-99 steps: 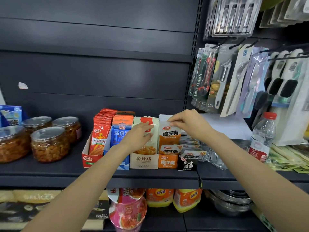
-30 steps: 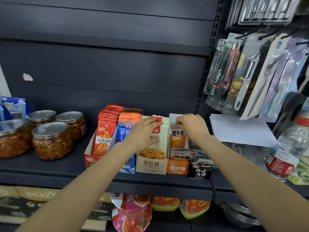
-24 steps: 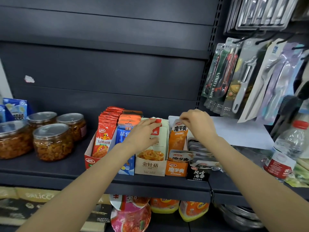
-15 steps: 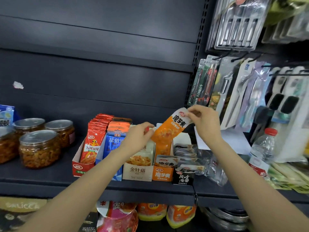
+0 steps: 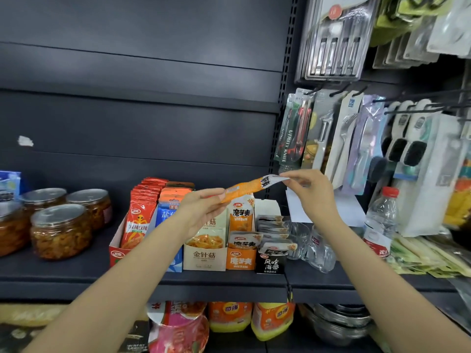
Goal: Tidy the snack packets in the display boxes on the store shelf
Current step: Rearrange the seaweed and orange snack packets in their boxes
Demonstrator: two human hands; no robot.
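- Currently the orange snack packet is held in the air, stretched nearly flat and edge-on to the camera, just above the orange display box and clear of it.
- Left hand pinches the packet's lower-left end between thumb and fingers; it sits above the beige box to the left of the orange box.
- Right hand pinches the white top end between thumb and fingertips, up and to the right of the orange box, above the black box.
- Both forearms reach in from below the shelf, the hands apart by the packet's length.
- Handling, judged: a thin sealed film pouch, light and limp, sagging slightly between the two pinches. The film probably slides under a loose pinch, so the flat sealed ends are the sound places to hold; the soft middle would crumple.
- Judged: it will not stand by itself; it needs the neighbouring packets upright in the orange box to lean on.
- Fragility, judged: low, though a hard fold may crease the printed face.
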